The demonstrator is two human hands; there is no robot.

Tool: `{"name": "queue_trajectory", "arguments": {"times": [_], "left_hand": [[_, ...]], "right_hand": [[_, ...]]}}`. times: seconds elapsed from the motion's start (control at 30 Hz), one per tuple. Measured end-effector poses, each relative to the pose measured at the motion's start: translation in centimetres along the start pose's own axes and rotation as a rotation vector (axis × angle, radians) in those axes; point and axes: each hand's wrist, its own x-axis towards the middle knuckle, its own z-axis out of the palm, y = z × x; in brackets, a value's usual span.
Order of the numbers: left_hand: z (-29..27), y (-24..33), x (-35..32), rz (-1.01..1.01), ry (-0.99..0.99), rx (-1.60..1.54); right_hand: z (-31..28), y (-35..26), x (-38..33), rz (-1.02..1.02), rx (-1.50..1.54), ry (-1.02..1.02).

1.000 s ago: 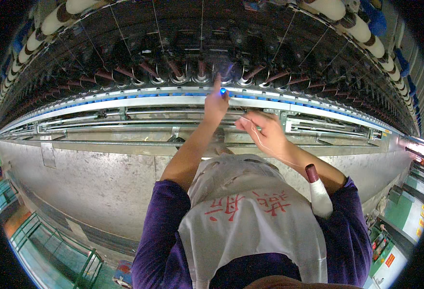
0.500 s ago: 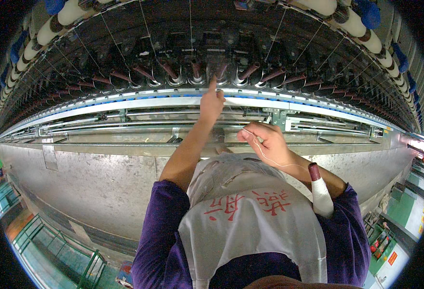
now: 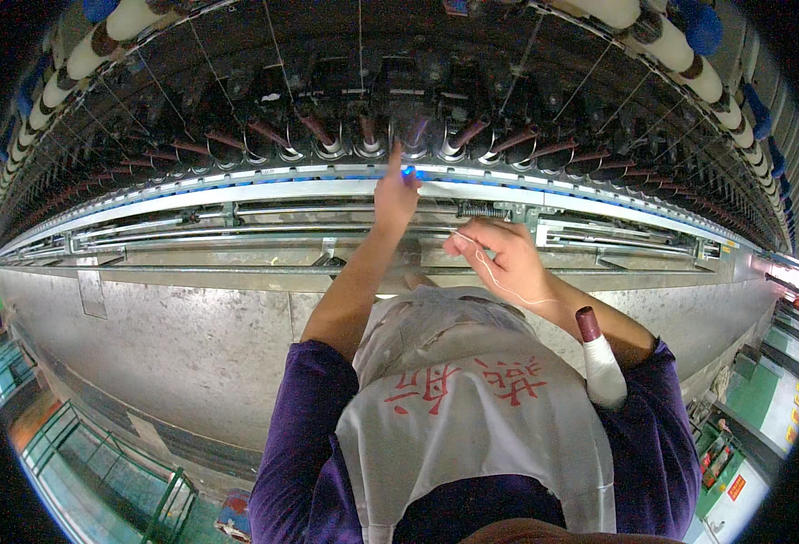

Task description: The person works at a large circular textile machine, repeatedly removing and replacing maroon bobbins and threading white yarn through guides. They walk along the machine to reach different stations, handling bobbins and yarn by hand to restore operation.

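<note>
My left hand [image 3: 398,195] reaches to the spinning frame's rail, its index finger stretched up beside a blurred spindle bobbin [image 3: 419,134] and its other fingers curled. Nothing shows in its grasp. By its fingers glows a small blue light [image 3: 409,171]. Closer to my body on the right, my right hand [image 3: 506,261] is closed, thumb and index finger pinching a white yarn [image 3: 490,269]. The yarn loops across the hand toward the wrist. A cone-shaped bobbin of white yarn [image 3: 606,374] with a brown tube tip rests against my right forearm and sleeve.
Brown spindle bobbins [image 3: 268,132] line the machine in a curved row, with yarns running down from above. White rollers [image 3: 703,77] arc overhead. Below the white rail [image 3: 282,192] run metal bars and a metal panel [image 3: 191,344]. A green railing [image 3: 109,462] stands lower left.
A blue light now shines beside my left fingers. My left hand has shifted slightly left, and my right hand has risen a little, still pinching the yarn.
</note>
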Motion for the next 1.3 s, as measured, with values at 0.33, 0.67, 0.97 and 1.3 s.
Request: {"name": "queue_trajectory", "arguments": {"times": [0.33, 0.67, 0.97, 1.3], "left_hand": [[0.8, -0.6, 0.5, 0.041, -0.015, -0.04], [0.3, -0.2, 0.7, -0.115, -0.154, -0.196], [1.0, -1.0, 0.8, 0.031, -0.087, 0.025], [2.4, -3.9, 0.7, 0.24, 0.003, -0.244]], "right_hand": [[0.1, -0.4, -0.7, 0.003, -0.012, -0.042], [0.8, 0.6, 0.6, 0.043, -0.088, -0.091], [2.7, 3.9, 3.3, -0.002, -0.179, -0.088], [5.1, 5.8, 5.5, -0.097, -0.177, 0.03]]}}
